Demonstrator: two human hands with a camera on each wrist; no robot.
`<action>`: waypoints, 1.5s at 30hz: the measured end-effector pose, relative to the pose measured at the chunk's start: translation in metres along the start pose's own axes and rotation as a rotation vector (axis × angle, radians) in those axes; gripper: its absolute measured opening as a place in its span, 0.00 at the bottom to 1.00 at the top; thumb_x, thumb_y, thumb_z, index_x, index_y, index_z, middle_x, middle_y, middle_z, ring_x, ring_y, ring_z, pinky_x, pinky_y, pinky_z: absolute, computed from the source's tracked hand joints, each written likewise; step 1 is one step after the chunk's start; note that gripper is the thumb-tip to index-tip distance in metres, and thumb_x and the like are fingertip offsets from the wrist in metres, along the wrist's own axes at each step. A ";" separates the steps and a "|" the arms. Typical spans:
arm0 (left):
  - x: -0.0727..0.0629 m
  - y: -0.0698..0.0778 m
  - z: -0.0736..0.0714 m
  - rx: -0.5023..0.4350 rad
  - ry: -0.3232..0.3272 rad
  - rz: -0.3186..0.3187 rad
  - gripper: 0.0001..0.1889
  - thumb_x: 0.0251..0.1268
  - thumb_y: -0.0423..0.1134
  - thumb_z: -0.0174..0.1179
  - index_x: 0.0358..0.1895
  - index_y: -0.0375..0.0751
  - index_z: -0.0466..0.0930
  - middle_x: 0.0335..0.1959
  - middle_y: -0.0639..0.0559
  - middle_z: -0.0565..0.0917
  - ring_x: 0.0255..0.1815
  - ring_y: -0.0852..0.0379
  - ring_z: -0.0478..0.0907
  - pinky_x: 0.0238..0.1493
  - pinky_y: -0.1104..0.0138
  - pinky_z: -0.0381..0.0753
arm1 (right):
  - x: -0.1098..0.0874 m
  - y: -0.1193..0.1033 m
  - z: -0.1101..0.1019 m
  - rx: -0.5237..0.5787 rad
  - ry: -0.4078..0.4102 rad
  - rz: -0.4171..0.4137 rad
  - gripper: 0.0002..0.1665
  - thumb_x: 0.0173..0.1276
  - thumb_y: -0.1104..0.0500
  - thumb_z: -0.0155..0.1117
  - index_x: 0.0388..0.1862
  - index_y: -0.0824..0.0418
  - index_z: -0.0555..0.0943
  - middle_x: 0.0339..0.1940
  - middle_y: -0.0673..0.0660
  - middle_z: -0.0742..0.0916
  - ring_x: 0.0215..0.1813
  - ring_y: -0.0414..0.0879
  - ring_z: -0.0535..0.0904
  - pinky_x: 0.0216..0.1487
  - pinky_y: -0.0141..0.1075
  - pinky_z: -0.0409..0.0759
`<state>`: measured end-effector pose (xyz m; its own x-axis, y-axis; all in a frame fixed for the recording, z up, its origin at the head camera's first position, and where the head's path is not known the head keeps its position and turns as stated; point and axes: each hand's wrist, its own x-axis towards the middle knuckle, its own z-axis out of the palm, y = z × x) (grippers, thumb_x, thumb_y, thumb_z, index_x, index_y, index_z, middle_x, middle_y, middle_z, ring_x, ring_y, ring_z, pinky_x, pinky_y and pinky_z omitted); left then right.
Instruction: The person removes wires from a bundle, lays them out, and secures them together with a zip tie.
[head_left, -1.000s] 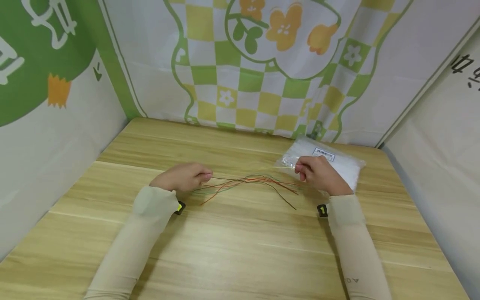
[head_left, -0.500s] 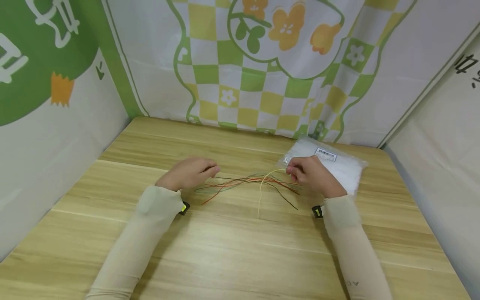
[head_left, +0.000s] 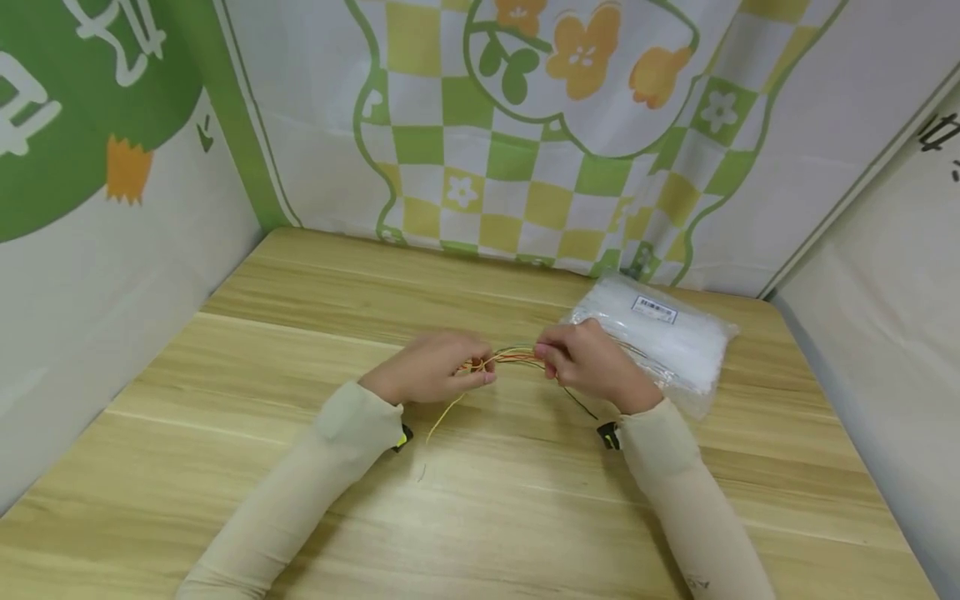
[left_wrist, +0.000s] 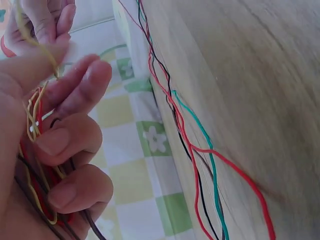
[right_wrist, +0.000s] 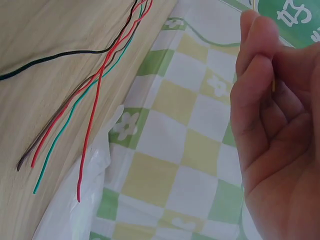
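My left hand [head_left: 431, 367] curls its lower fingers round a bunch of thin red, yellow and dark cords [left_wrist: 37, 195], while its index and middle fingers reach out straighter. Between my right thumb and index finger a yellow cord [right_wrist: 273, 86] is pinched; my right hand [head_left: 592, 367] is close to the left one. The yellow cord [left_wrist: 42, 45] runs across to the left hand, and a yellow strand [head_left: 447, 414] hangs below that hand. Other loose cords, red, green, brown and black [left_wrist: 192, 145], lie along the table under both hands.
A clear plastic bag of white contents [head_left: 675, 333] with a barcode label lies behind the right hand. Patterned fabric [head_left: 510, 167] hangs along the table's back edge, and pale cloth walls flank both sides of the wooden table [head_left: 525, 517].
My hands have come closer together, the left moving right and the right moving left. The yellow cord, dangling from the right hand half a second ago, now stretches between the hands.
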<state>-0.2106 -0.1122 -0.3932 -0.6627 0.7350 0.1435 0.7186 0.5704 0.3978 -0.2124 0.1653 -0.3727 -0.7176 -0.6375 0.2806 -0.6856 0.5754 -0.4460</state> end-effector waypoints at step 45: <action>-0.032 -0.051 -0.027 0.290 0.023 -0.225 0.21 0.80 0.37 0.58 0.21 0.51 0.72 0.17 0.59 0.69 0.20 0.62 0.62 0.22 0.69 0.58 | -0.016 0.060 -0.005 -0.065 -0.174 0.047 0.23 0.79 0.70 0.51 0.23 0.53 0.77 0.12 0.41 0.74 0.19 0.31 0.70 0.34 0.30 0.75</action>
<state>-0.2314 -0.1749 -0.3940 -0.8131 0.5730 0.1030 0.5822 0.7993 0.1491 -0.2425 0.2122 -0.3999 -0.7209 -0.6847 0.1071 -0.6622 0.6348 -0.3982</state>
